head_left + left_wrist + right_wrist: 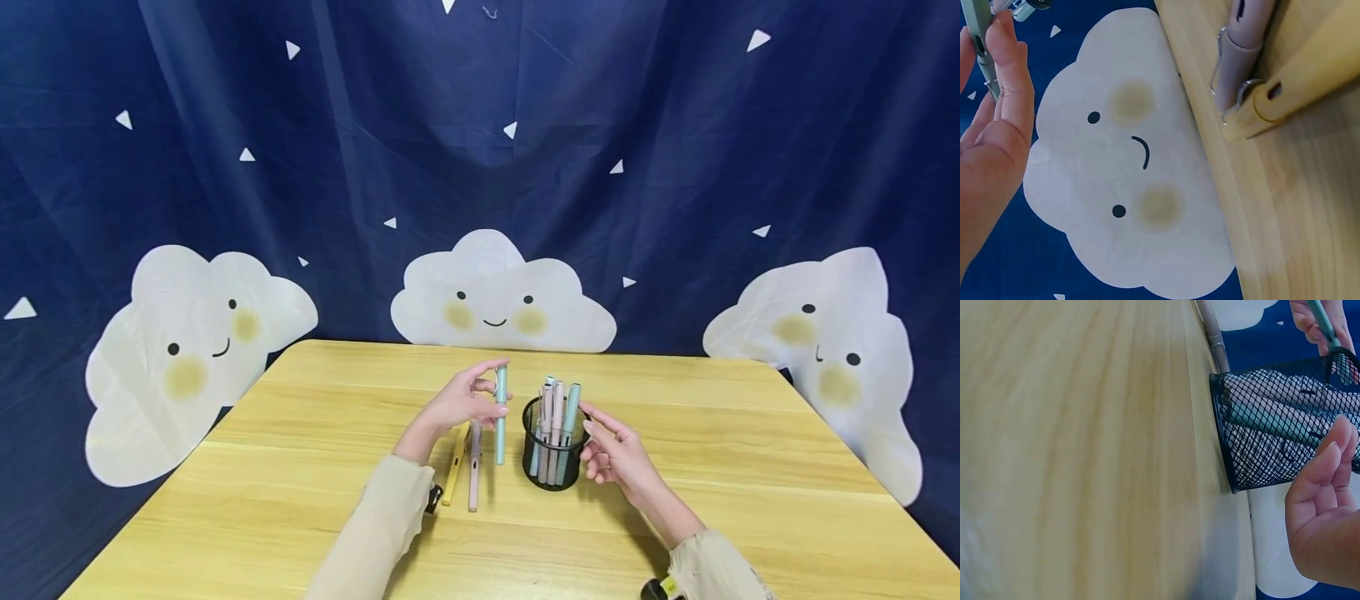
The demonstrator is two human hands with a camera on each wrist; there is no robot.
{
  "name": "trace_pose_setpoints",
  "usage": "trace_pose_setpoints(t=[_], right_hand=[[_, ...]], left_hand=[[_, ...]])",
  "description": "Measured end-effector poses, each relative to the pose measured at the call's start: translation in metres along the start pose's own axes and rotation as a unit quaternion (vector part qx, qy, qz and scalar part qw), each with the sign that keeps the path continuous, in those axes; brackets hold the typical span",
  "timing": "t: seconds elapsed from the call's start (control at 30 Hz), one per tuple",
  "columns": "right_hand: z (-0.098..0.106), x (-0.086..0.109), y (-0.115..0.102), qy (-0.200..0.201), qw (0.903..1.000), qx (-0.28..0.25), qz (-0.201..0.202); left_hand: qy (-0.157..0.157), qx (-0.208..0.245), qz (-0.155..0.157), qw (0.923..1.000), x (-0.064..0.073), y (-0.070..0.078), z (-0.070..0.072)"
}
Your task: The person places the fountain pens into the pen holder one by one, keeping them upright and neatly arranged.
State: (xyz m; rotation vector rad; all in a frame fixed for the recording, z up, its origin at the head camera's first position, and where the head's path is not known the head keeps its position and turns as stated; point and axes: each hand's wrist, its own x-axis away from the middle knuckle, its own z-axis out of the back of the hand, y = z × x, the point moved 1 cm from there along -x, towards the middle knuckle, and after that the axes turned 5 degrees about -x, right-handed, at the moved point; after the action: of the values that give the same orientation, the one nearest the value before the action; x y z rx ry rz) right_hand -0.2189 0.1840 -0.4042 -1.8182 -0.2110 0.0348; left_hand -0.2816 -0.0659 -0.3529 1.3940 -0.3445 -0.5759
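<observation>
In the head view, my left hand (465, 402) pinches a pale teal pen (501, 437) between thumb and fingers, upright above the table to the left of a black mesh pen holder (551, 480). Several pens (557, 412) in lilac and teal stand in the holder. My right hand (618, 454) is at the holder's right side, index finger stretched to the rim. In the right wrist view its thumb and fingertips (1329, 456) lie against the mesh (1254, 465). A yellow pen (454, 471) and a lilac pen (475, 479) lie side by side, below my left hand.
The wooden table (750, 475) reaches back to a dark blue curtain (450, 108) printed with smiling white clouds (502, 292) and small white triangles. Each wrist wears a dark camera mount, partly in view.
</observation>
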Motion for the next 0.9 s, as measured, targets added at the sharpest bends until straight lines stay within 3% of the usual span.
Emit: trace_pose_setpoints(t=[0.57, 0.9], right_hand=[[0.0, -0.001, 0.003, 0.008, 0.9999, -0.004, -0.007], [0.0, -0.001, 0.002, 0.003, 1.0, -0.005, -0.002]], left_hand=[[0.074, -0.006, -0.025, 0.997, -0.011, 0.01, -0.013], [0.098, -0.004, -0.048, 0.994, -0.006, 0.038, -0.023]])
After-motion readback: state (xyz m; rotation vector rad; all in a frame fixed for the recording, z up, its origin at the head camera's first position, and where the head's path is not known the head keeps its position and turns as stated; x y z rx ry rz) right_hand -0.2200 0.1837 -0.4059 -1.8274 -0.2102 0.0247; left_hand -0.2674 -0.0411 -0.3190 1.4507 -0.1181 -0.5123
